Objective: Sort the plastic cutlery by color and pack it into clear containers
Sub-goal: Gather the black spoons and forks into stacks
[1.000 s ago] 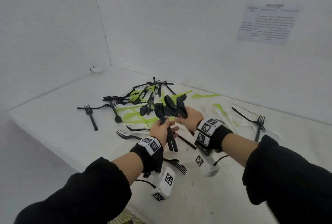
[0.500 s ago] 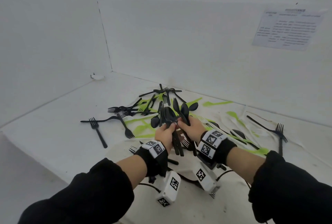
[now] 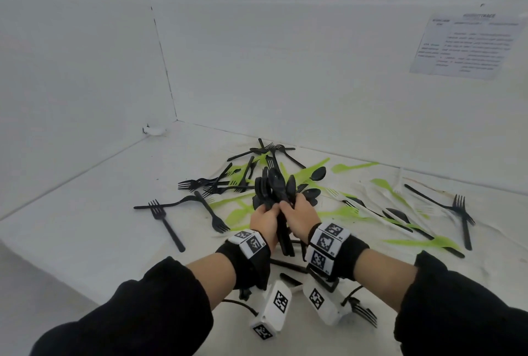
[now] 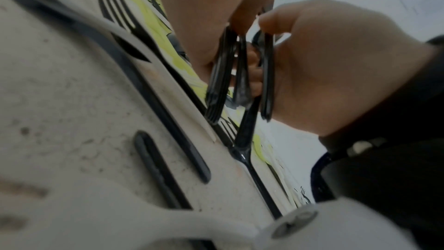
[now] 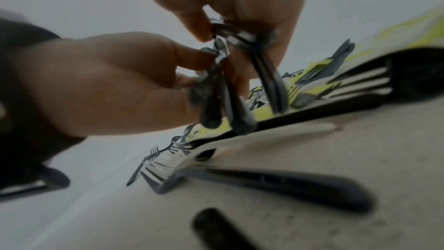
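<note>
Both hands hold one upright bundle of black cutlery (image 3: 275,190) above the table. My left hand (image 3: 268,211) grips its handles from the left, and my right hand (image 3: 294,207) grips them from the right. In the left wrist view the bundle's black handles (image 4: 221,75) hang down below the curled fingers. The right wrist view shows the same handles (image 5: 216,102), blurred. Loose black forks (image 3: 167,221), green cutlery (image 3: 311,170) and white cutlery (image 3: 363,193) lie mixed on the white table (image 3: 85,227). No clear container is in view.
White walls close off the table at the back and left and meet in a corner with a small white object (image 3: 154,129). A printed sheet (image 3: 468,47) hangs on the back wall. More black forks (image 3: 463,213) lie at the right. The table's edge runs along the left front.
My right hand has brought its black spoons against the forks in my left hand. The two hands, apart a second ago, now hold one bundle together.
</note>
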